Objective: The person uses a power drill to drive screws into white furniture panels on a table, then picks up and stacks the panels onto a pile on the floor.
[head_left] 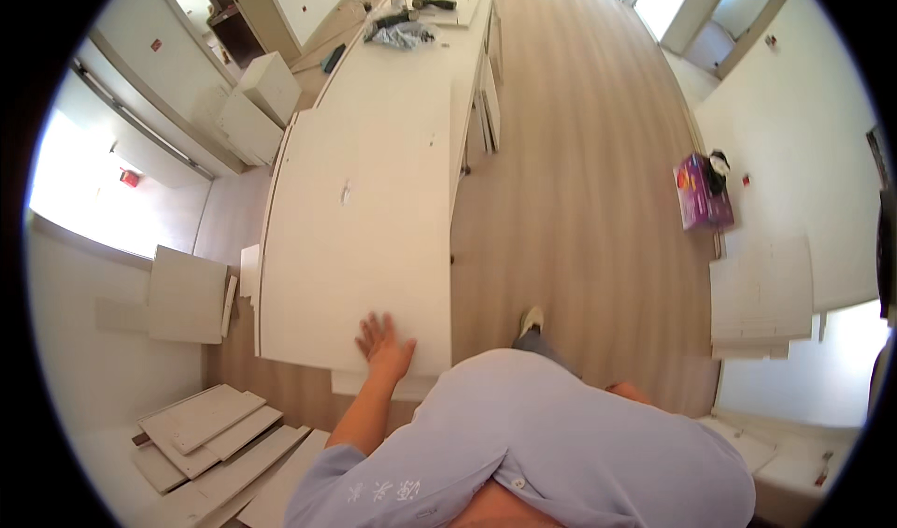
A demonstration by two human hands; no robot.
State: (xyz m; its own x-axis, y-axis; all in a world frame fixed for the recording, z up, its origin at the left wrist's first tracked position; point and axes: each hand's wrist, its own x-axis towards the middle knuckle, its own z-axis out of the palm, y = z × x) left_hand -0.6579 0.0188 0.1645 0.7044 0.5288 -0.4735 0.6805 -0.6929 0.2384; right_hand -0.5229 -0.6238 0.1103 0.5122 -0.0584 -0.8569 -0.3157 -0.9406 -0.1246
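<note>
My left hand [383, 343] rests with spread fingers near the close edge of a large white board [374, 248]. Nothing is in that hand. The board lies flat on a long run of white panels stretching away from me. To the right of my body, a bit of my right hand or forearm [631, 392] shows; its fingers are hidden. Farther along the panels lie a crumpled clear plastic bag [406, 35] and a dark power tool [434, 3].
Cut white boards [201, 425] are stacked at the lower left. More panels [187, 294] lean on the left wall, others [761, 290] on the right wall. A purple box [703, 192] stands by the right wall. Wood-look floor [579, 154] runs beside the boards.
</note>
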